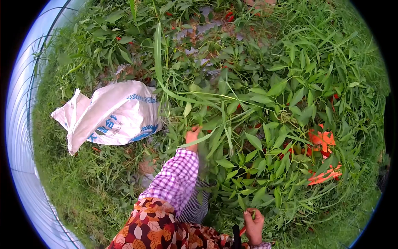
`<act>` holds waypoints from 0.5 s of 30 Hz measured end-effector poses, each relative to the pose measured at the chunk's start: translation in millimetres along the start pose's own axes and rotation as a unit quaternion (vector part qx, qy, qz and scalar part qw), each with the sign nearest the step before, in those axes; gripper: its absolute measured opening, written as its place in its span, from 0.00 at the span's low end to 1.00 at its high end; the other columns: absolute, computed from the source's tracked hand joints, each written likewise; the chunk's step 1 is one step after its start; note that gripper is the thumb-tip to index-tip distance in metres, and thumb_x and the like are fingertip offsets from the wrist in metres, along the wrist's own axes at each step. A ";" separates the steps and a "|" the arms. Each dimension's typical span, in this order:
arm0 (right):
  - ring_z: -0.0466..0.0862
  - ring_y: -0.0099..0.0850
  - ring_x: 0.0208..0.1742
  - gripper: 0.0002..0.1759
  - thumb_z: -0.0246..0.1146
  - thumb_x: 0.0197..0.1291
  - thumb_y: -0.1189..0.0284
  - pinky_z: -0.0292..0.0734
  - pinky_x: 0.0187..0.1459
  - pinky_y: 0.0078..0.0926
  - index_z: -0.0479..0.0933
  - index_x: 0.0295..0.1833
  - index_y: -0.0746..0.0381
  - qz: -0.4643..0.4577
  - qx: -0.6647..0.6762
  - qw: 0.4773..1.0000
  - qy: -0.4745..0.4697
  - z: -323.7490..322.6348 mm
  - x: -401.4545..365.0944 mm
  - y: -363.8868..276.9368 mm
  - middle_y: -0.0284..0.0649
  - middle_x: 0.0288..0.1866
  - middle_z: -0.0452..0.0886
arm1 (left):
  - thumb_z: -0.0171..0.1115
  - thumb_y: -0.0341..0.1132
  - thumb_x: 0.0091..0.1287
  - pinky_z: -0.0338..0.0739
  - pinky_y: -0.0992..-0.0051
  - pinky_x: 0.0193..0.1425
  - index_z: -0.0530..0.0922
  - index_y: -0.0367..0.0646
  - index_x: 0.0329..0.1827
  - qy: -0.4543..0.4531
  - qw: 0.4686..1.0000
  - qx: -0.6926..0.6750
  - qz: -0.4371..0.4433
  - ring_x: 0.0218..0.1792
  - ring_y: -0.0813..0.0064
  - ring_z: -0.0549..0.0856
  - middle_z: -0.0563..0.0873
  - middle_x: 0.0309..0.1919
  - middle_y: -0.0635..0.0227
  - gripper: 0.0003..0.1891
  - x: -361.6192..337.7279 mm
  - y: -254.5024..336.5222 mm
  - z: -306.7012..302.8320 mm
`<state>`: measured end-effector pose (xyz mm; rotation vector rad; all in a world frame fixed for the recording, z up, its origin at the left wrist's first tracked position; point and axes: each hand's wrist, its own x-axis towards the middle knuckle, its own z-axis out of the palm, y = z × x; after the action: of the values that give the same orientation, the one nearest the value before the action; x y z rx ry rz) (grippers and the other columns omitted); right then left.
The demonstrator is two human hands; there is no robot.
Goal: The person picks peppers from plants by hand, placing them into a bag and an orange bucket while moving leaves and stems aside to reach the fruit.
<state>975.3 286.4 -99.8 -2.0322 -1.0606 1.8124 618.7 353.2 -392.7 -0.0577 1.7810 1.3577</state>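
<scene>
My left hand [192, 137], in a purple checked sleeve, reaches into the pepper plants [253, 153] near the middle of the view. Its fingers look pinched among the leaves, and a long grass blade crosses in front of the wrist; what they grip is hidden. Low in the view, my right hand [254, 227] is closed with thumb and finger together. A red chili pepper [242, 231] sticks out of it on the left, with a bit of green stem at the fingertips.
A white woven sack [120, 110] with blue print lies on the left. Bright orange-red pieces [321, 139] show through leaves on the right, perhaps a container. Red peppers [229, 16] hang among plants farther off. Tall grass surrounds everything; a plastic greenhouse wall [20, 124] curves along the left.
</scene>
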 end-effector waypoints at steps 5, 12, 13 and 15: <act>0.78 0.24 0.29 0.08 0.66 0.62 0.73 0.72 0.32 0.22 0.80 0.42 0.67 -0.150 -0.098 0.982 -0.054 23.7 38.9 -72.5 0.37 0.29 0.81 | 0.66 0.39 0.66 0.63 0.77 0.19 0.82 0.37 0.27 -0.033 0.999 0.032 0.001 0.15 0.85 0.70 0.76 0.15 0.76 0.14 -65.3 66.2 -5.2; 0.80 0.57 0.49 0.24 0.62 0.60 0.74 0.77 0.49 0.46 0.68 0.59 0.74 -0.313 -0.380 0.869 -0.045 121.6 182.4 -155.2 0.58 0.57 0.75 | 0.61 0.34 0.71 0.74 0.79 0.31 0.83 0.34 0.47 -0.108 0.985 0.136 0.020 0.29 0.85 0.79 0.85 0.31 0.73 0.11 -133.7 74.9 -23.5; 0.80 0.57 0.50 0.27 0.63 0.58 0.72 0.76 0.49 0.47 0.67 0.61 0.74 -0.228 -0.453 0.858 -0.084 134.2 208.3 -151.5 0.59 0.58 0.75 | 0.62 0.34 0.70 0.75 0.80 0.33 0.83 0.36 0.47 -0.093 0.991 0.099 -0.007 0.31 0.84 0.80 0.86 0.33 0.72 0.11 -144.4 77.5 -20.6; 0.79 0.57 0.54 0.32 0.63 0.55 0.73 0.76 0.53 0.47 0.64 0.63 0.73 -0.132 -0.462 0.857 -0.187 157.2 254.1 -127.3 0.62 0.56 0.76 | 0.62 0.34 0.70 0.78 0.80 0.36 0.84 0.36 0.47 -0.055 0.994 0.088 -0.031 0.33 0.81 0.82 0.87 0.36 0.69 0.10 -157.5 74.2 -21.9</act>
<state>777.4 492.4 -254.4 -1.7536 -2.5756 1.7390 665.5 296.0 -233.5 0.0550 1.7837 1.1335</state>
